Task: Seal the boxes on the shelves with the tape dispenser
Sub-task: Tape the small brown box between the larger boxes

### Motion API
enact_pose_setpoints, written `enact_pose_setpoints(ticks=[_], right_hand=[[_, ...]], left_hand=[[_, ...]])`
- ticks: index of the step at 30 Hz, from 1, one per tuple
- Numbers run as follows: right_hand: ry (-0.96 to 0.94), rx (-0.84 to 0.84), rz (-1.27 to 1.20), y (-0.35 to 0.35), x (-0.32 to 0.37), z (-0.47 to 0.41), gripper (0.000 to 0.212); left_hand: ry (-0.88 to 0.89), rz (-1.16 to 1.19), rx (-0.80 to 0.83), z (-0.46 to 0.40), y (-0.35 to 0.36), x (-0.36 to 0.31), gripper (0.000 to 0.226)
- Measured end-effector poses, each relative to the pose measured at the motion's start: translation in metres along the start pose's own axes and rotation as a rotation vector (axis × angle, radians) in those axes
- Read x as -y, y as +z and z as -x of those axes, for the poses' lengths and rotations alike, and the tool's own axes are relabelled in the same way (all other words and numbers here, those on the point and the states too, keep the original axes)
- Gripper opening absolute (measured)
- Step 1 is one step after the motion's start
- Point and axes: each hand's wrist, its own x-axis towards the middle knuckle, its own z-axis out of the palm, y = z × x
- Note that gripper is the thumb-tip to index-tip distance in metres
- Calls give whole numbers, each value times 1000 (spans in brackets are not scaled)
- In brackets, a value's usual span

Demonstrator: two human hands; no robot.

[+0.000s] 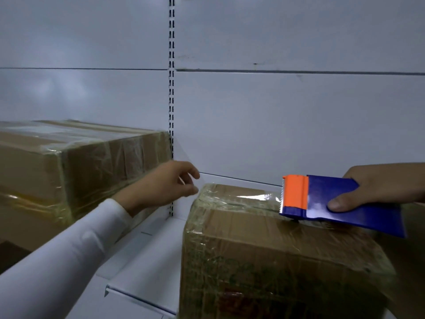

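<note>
At the far left a large taped box [76,162] sat on the white shelf [147,256], its sides already wrapped in clear film. Just right of it the left hand [165,185], in a white sleeve [69,249], hovered with its fingers loosely curled and holding nothing — close to the far corner of the nearer box [264,254] but apart from it. Across that box's top a strip of clear tape [250,196] ran from the corner to the toothed edge of the tape dispenser [333,201], blue with an orange blade guard. The right hand [377,187] gripped the dispenser's body, thumb on its flat side. The step in hand looked like laying a strip along the top; next — by my reading — the tape would need pressing down and tearing off against the teeth.
</note>
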Motion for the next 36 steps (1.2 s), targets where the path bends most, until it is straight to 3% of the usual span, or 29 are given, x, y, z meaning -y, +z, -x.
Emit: enact_pose_setpoints(ticks=[2,6,9,13,18,22,26,31,36], right_hand=[[-7,3,-14,1,3,3,67],[-12,-19,-16,6,10,9,72],[-21,-18,-6,9,17,14,71],[9,11,1,10,36,15,74],[38,14,-8,13,45,17,65],[26,13,4,17,52,18,76],[-6,1,-25,27,76,6,68],[-46,-59,-70,42,110,-16,46],[-17,-72,-57,46,123,-20,52]], left_hand=[[33,23,33,-5,1,-16,13],[50,-297,60,-5,23,-28,17],[8,-274,121,-4,17,-25,16],[46,-498,103,-15,11,-37,47],[98,-250,436,-6,50,-57,57],[104,-303,463,-6,41,-40,86],[96,-297,479,0,21,-17,86],[-56,-430,472,-2,-11,16,76],[50,-323,349,-8,14,11,53]])
